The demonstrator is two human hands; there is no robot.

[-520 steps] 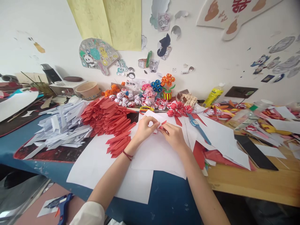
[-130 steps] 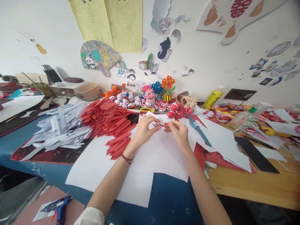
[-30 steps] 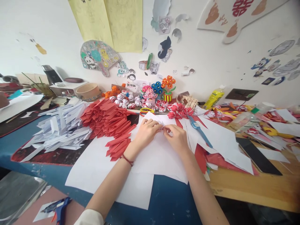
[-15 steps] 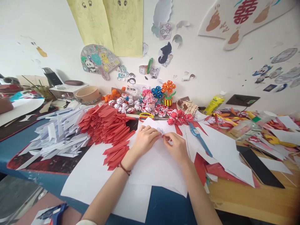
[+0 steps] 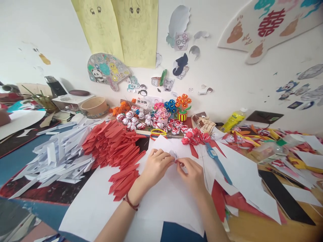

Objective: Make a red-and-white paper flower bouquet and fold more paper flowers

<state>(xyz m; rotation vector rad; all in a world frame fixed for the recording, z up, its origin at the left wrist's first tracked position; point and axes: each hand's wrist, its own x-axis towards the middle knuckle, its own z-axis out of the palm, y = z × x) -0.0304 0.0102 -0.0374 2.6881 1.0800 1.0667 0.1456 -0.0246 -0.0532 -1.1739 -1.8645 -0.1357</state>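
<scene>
My left hand (image 5: pixel 156 167) and my right hand (image 5: pixel 191 173) meet above white paper sheets (image 5: pixel 166 205). Between their fingertips is a small folded paper piece (image 5: pixel 173 154), pale with a bit of red low down; the fingers hide much of it. Both hands are pinched closed on it. Left of my left hand lies a heap of folded red paper strips (image 5: pixel 113 144), and beyond that a heap of folded white paper strips (image 5: pixel 60 154). Ahead and to the right sit red paper flowers (image 5: pixel 195 136).
Red-and-white paper flowers (image 5: pixel 133 119) line the wall side, near yellow-handled scissors (image 5: pixel 158 132). To the right are a blue utility knife (image 5: pixel 219 163), a yellow bottle (image 5: pixel 233 120), a clear bottle (image 5: pixel 271 149), a black phone-like slab (image 5: pixel 285 196) and paper scraps. A round tan container (image 5: pixel 94 107) stands at the left.
The view has tilted up, so everything sits lower in the picture. Both hands stay together on the small paper piece, and more of its pale part shows above the fingertips.
</scene>
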